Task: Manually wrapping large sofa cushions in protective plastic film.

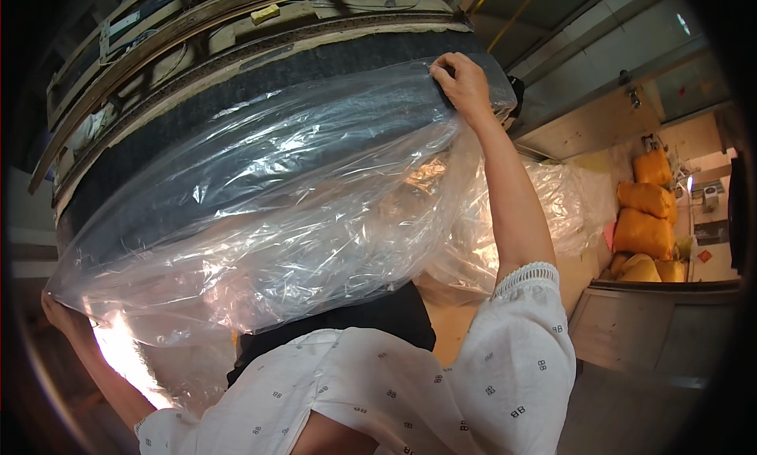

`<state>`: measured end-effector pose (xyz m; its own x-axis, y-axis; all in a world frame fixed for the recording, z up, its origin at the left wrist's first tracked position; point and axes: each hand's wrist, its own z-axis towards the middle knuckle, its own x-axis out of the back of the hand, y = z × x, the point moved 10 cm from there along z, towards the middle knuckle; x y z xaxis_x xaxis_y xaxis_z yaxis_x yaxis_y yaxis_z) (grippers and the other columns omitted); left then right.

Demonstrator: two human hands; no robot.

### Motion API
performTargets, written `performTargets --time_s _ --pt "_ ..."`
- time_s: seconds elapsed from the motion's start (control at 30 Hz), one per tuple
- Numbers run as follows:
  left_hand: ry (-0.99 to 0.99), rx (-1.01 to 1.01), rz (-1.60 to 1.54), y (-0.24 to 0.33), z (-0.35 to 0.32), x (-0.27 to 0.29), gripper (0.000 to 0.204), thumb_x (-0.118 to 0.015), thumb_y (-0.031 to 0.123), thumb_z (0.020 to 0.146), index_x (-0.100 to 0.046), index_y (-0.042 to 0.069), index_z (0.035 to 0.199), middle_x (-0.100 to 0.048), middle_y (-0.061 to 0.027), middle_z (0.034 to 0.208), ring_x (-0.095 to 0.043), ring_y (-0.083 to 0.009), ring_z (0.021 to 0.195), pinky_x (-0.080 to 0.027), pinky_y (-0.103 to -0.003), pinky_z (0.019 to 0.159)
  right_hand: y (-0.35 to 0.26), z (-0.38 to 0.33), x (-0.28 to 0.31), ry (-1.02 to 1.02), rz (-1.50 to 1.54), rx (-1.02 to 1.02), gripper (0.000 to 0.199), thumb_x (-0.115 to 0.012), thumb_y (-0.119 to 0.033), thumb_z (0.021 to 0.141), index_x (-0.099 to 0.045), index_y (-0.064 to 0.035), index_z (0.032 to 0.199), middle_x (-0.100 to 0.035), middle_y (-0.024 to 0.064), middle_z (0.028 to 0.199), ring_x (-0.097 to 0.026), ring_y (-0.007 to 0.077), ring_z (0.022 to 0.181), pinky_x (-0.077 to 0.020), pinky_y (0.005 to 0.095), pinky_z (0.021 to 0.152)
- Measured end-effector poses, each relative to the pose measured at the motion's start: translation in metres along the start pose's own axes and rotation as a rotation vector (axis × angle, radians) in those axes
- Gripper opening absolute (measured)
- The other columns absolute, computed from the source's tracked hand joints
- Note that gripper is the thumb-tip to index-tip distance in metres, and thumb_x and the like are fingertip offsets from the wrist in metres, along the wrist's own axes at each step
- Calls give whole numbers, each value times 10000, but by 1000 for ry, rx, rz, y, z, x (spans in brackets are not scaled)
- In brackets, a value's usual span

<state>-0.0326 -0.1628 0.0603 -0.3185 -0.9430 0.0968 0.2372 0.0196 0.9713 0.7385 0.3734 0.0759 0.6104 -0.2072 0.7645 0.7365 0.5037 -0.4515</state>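
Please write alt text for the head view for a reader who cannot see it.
Two hands, the right hand high and the left hand low, grip the edges of a large clear plastic bag stretched over a dark fabric roll. Yellow sacks are stacked at right.

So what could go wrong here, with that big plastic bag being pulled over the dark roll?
The bag is thin film, gripped only at two far corners by the left hand and right hand; a hard tug could tear it or slip a corner free. It could also snag on the roll or on the frame above it. Both arms are stretched wide, so the hold may be hard to control.
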Motion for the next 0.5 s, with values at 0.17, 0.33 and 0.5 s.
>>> performTargets --time_s 0.17,0.33,0.5 --pt "30 -150 274 19 -5 70 352 -508 175 930 -461 -55 1192 -520 -163 1161 -544 -215 1011 -462 -316 888 13 5 -9 -28 14 -120 201 -639 -265 765 -645 -83 849 -629 89 831 -599 296 786 -458 371 688" --pt "-26 -126 442 -44 1 148 375 -517 215 936 -472 -55 1194 -521 -157 1175 -550 -207 989 -459 -308 885 37 18 -22 -192 69 -167 222 -674 -262 721 -648 -97 866 -632 84 810 -612 258 788 -468 349 706" --pt "-89 -821 1349 -27 -46 90 280 -529 204 940 -551 26 1156 -557 -54 1138 -543 -165 980 -432 -271 877 45 47 -33 -339 131 33 257 -674 -224 735 -640 -85 948 -632 77 829 -603 205 804 -468 318 721"
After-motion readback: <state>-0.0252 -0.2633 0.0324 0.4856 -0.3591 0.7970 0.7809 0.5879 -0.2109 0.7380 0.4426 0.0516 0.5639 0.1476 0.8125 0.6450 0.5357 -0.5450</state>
